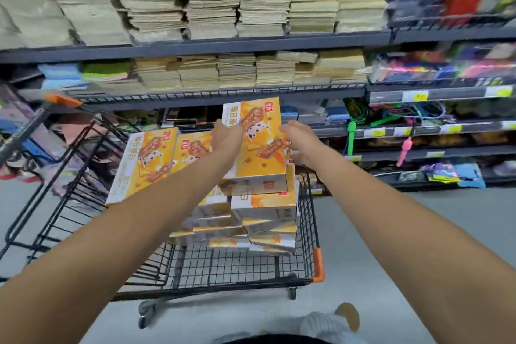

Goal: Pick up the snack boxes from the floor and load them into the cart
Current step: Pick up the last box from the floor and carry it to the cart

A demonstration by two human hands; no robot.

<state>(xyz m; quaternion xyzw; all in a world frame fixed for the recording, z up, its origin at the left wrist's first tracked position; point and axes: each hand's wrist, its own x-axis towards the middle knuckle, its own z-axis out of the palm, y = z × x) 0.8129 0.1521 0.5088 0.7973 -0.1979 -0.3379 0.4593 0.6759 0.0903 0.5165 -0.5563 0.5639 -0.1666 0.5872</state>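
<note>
A black wire cart [307, 234] with orange corner guards stands in front of me. Stacked in it are several yellow-orange snack boxes [265, 204]. Two more lean upright at the back left [145, 162]. On top of the right stack sits a tilted yellow snack box [259, 148]. My left hand [226, 134] grips its left edge. Its right edge is held by my right hand [298, 137]. Both arms are stretched out over the cart.
Dark store shelves [223, 46] behind the cart hold stacks of tan paper packs, and toys fill the shelves at the right. A second black wire cart [64, 176] with an orange corner stands at the left. Grey floor [391, 232] lies to the right.
</note>
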